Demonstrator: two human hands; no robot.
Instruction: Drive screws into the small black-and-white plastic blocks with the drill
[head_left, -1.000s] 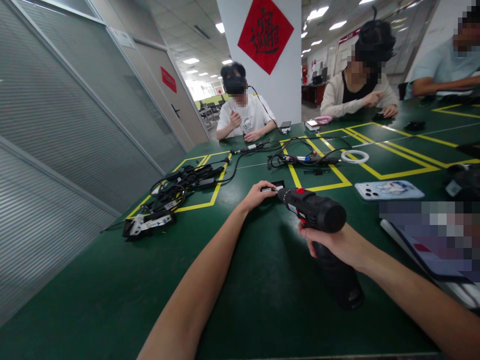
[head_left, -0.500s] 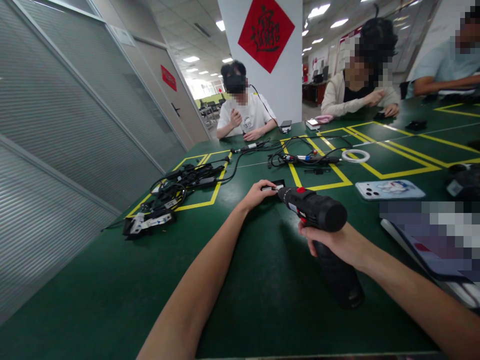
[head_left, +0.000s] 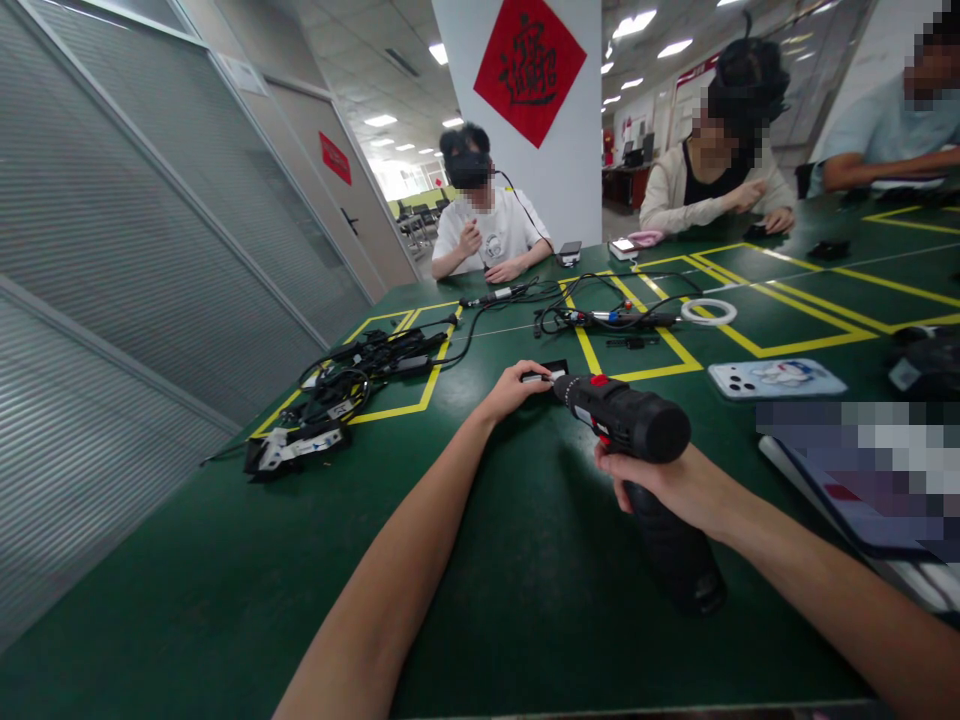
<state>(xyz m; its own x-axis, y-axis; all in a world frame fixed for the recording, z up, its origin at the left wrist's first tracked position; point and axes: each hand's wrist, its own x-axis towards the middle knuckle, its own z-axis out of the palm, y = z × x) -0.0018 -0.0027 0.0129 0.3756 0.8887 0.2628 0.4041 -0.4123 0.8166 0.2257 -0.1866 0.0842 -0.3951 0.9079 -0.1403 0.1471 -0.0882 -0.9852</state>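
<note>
My right hand (head_left: 671, 480) is wrapped round the grip of a black cordless drill (head_left: 634, 415) with red accents. The drill points away from me and to the left, its battery end hanging toward the near side. Its bit tip meets a small black part with a white strip (head_left: 553, 370) on the green table. My left hand (head_left: 517, 388) holds that part from the left, fingers bent over its edge close to the bit. The drill and fingers cover much of the part, so its kind is unclear.
Tangled black cables (head_left: 375, 360) lie left, with a black-and-silver piece (head_left: 296, 450) before them. Ahead is a corded pen-like tool (head_left: 622, 319) beside a white ring (head_left: 709, 312). A phone (head_left: 776, 379) and a stack of flat items (head_left: 847, 490) lie right. Several people sit across the table.
</note>
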